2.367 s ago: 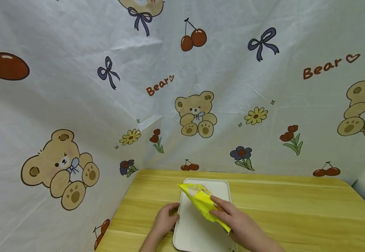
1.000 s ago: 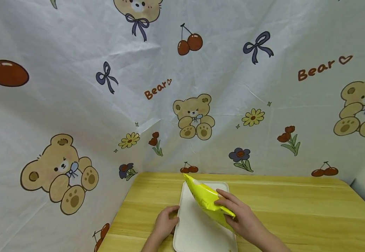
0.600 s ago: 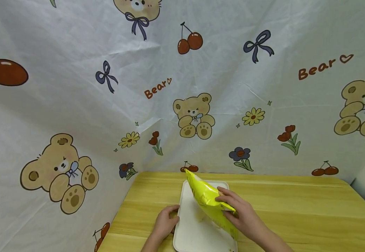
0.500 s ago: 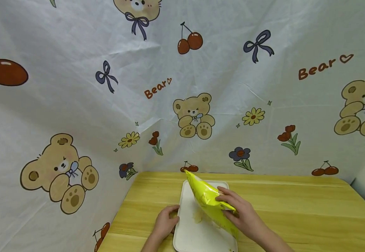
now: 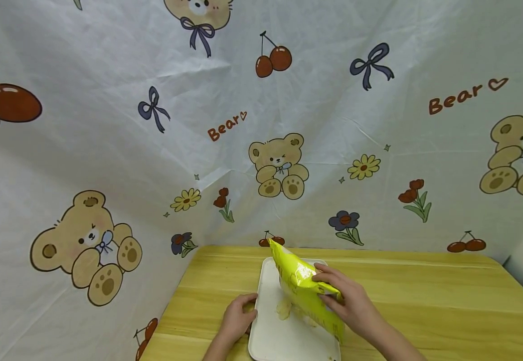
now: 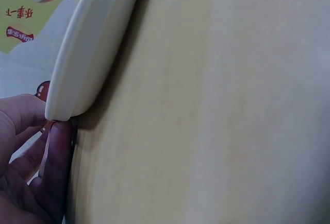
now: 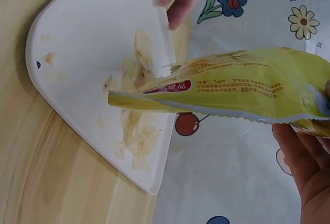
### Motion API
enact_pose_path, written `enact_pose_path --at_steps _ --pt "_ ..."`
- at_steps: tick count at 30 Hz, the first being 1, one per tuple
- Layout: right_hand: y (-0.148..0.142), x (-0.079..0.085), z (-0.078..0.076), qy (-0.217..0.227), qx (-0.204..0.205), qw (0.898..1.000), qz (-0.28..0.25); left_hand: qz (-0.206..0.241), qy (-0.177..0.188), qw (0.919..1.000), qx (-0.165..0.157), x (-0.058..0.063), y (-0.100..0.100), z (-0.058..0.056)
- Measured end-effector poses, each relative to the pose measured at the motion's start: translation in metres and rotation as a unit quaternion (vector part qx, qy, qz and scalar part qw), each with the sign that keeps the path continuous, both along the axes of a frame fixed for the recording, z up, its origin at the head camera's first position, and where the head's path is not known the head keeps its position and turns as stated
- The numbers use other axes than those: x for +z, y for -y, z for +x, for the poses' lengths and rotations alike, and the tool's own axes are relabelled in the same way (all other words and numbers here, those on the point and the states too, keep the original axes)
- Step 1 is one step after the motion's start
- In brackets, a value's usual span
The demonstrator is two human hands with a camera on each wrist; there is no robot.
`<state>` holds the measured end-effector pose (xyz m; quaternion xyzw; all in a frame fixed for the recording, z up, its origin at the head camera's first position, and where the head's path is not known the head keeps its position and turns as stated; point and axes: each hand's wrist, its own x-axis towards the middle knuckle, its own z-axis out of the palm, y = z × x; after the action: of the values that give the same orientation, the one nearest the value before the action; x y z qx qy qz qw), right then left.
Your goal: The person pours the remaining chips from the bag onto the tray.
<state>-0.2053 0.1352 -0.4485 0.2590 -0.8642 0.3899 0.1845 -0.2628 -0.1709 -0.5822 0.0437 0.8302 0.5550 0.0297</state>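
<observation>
My right hand (image 5: pixel 350 301) grips a yellow potato chip bag (image 5: pixel 304 288) by its closed end, with the bag tilted over a white rectangular tray (image 5: pixel 268 341). In the right wrist view, the torn mouth of the bag points down at the tray. Thin, pale potato chips (image 7: pixel 142 136) lie in a loose heap below that mouth, partly hidden by the bag. My left hand (image 5: pixel 236 317) holds the tray's left edge; in the left wrist view its fingers (image 6: pixel 58 147) pinch the rim from above and below.
The tray stands on a light wooden table (image 5: pixel 414 301). A white cloth (image 5: pixel 315 215) printed with bears, flowers and cherries hangs behind the table and along its left side. Small crumbs (image 7: pixel 50 57) lie near one end of the tray.
The bag has tipped more steeply and shifted slightly right with my right hand. Chips now show on the tray where it was bare a second ago. My left hand stays at the rim.
</observation>
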Motion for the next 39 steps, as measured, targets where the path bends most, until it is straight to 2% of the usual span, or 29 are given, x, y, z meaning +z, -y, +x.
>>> enact_pose_path --at_steps 10,15,19,29,39 --pt "-0.005 0.011 -0.005 0.046 -0.002 0.999 -0.002 -0.027 -0.004 0.9996 -0.003 0.000 0.003 0.000" --pt "-0.005 0.018 -0.006 0.072 0.003 0.997 -0.007 -0.003 0.009 0.9999 -0.009 -0.001 0.003 0.000" --pt "-0.004 0.024 -0.007 0.081 0.007 0.997 -0.009 -0.003 0.007 0.9999 -0.008 -0.001 0.003 0.001" --pt "-0.005 0.034 -0.009 0.100 0.015 0.995 0.006 -0.014 -0.015 0.9998 -0.005 0.001 0.002 0.000" --pt "-0.003 0.044 -0.012 0.089 0.013 0.996 0.019 -0.018 -0.008 0.9998 -0.008 0.000 0.002 -0.001"
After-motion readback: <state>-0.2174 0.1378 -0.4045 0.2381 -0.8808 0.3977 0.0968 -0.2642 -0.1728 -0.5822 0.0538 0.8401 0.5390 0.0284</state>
